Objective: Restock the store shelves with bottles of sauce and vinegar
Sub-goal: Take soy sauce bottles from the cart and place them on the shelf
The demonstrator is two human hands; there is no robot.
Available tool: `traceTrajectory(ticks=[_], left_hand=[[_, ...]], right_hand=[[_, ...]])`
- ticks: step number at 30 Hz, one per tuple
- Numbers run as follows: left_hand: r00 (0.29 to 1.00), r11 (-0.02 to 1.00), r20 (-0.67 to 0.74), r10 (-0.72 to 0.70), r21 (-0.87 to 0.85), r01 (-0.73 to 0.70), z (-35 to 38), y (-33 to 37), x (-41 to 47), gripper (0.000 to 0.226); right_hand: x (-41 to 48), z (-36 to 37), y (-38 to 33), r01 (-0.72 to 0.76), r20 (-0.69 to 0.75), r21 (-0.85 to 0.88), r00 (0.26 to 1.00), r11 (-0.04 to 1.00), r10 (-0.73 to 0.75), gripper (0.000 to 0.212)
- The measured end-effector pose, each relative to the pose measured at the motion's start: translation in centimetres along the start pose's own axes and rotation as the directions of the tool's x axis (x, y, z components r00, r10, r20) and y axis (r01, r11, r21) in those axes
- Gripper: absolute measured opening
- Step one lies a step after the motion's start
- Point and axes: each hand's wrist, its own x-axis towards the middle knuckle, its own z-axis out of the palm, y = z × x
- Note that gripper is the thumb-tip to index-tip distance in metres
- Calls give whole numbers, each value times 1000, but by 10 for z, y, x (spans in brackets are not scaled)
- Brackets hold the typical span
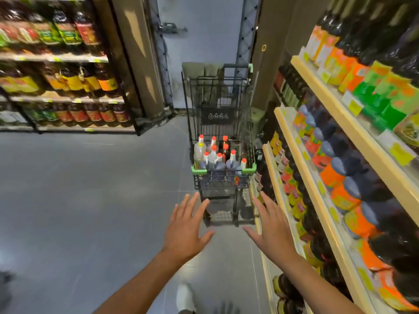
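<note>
A black wire shopping cart (226,105) with green corner guards stands in the aisle ahead of me. Several bottles with red-orange caps (217,158), some clear and some dark, stand upright in its basket. My left hand (187,226) and my right hand (272,225) are both stretched forward with fingers spread, holding nothing, a short way short of the cart's near end. The cream shelves (301,159) on my right are packed with dark sauce bottles bearing orange, green and yellow labels.
Another shelving unit (68,98) full of dark bottles stands across the aisle at the left. The grey tiled floor (90,200) lies between the two. A grey door or wall (199,41) closes the aisle behind the cart. My white shoe (184,295) shows at the bottom.
</note>
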Motion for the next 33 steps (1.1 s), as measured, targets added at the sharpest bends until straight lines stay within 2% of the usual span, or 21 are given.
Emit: traceTrajectory(ticks=[7,14,18,26,29,33], left_hand=[[998,998,10,-54,-32,54,7,-58,118,88],[996,1000,91,3,-19,-1,1,-113,248,88],[994,998,112,16,-55,-10,3,-126,311,89],[976,996,214,29,-90,-10,39,-140,427,90],[970,995,244,15,-96,9,53,-141,471,88],[952,991,304,-28,-118,67,70,-142,522,90]], right_hand=[[126,45,17,-4,64,2,998,1000,4,88],[244,73,28,-121,124,-21,985,992,123,85],[295,83,39,-168,138,44,977,985,160,84],[406,121,88,-239,236,-12,943,971,235,78],[454,145,115,-240,319,14,921,971,223,76],[517,173,138,-250,483,-1,847,968,219,71]])
